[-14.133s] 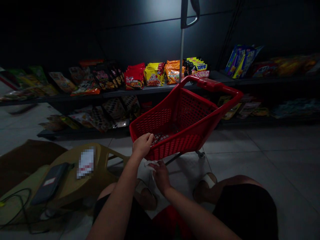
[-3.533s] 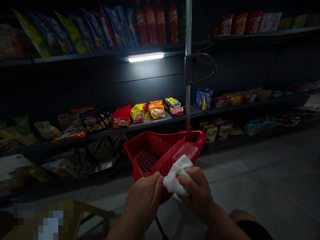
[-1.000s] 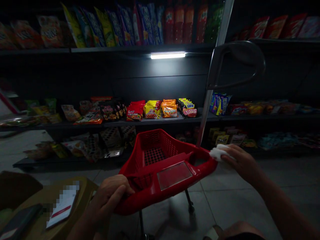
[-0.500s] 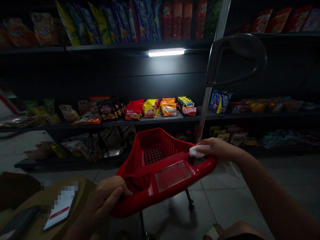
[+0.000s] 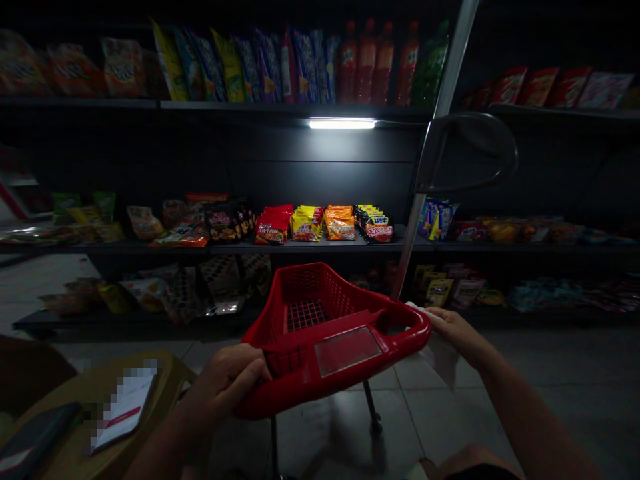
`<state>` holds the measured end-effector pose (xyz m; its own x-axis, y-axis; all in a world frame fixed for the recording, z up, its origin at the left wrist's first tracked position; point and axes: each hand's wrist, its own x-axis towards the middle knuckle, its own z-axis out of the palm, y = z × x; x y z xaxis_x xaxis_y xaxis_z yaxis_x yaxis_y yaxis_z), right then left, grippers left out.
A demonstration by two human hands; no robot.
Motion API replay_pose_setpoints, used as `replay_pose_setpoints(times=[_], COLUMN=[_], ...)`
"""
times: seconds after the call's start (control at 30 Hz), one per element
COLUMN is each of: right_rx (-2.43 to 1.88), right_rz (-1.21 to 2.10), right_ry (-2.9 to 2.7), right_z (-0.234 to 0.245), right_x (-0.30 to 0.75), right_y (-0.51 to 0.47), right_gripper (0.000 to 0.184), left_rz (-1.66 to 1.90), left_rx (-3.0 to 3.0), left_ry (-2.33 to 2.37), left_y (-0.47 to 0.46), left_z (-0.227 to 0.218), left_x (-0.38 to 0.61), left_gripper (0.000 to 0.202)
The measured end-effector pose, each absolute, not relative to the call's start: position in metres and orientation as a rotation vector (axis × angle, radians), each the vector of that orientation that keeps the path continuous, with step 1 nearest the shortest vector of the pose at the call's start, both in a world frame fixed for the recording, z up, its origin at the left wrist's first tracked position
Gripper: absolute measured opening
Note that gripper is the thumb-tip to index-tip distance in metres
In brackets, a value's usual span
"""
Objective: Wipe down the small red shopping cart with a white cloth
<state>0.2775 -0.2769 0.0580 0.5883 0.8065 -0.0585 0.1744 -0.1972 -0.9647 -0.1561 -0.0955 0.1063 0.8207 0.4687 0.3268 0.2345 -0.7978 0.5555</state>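
A red plastic shopping cart (image 5: pixel 345 383) stands before me, its basket pointing toward the shelves. My left hand (image 5: pixel 239 375) is wrapped round the left end of its handle. At the handle's right corner, my right hand (image 5: pixel 453 333) grips a white cloth or tissue (image 5: pixel 440 360), which hangs down below the fingers and touches the cart's rim. A clear panel (image 5: pixel 347 351) is set into the middle of the handle. Part of the basket's grid floor (image 5: pixel 306 315) shows, with nothing lying on it.
A metal pole (image 5: pixel 417 220) with a dark loop rises behind the cart. Snack packets (image 5: pixel 340 223) line the lit shelf, with bottles (image 5: pixel 367 67) above. At the lower left, a brown stool (image 5: pixel 165 380) bears a phone (image 5: pixel 127 407) and a dark flat object (image 5: pixel 40 433).
My right hand has shifted right and down, off the top of the handle to its outer corner, and the cloth now hangs loosely. My left hand keeps its hold.
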Motion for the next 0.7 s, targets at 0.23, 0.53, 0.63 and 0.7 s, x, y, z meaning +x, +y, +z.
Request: replay_pose_setpoints(times=[0.23, 0.53, 0.63, 0.7], right_rx=[-1.262, -1.504, -1.608, -1.602], right_rz=[-0.006, -0.200, 0.133, 0.302], right_ry=[-0.861, -0.943, -1.052, -1.128], right_z=[0.149, 0.172, 0.123, 0.109], right_x=[0.253, 0.254, 0.263, 0.266], right_y=[-0.252, -0.186, -0.196, -0.203], right_gripper=[0.052, 0.058, 0.053, 0.048], left_rz=[0.231, 0.000, -0.020, -0.024], left_rx=[2.159, 2.438, 2.433, 2.435], left_ry=[0.622, 0.636, 0.636, 0.635], left_y=[-0.098, -0.107, -0.100, -0.098], left_z=[0.139, 0.142, 0.141, 0.141], left_x=[-0.131, -0.098, -0.099, -0.099], left_gripper=[0.059, 0.060, 0.059, 0.058])
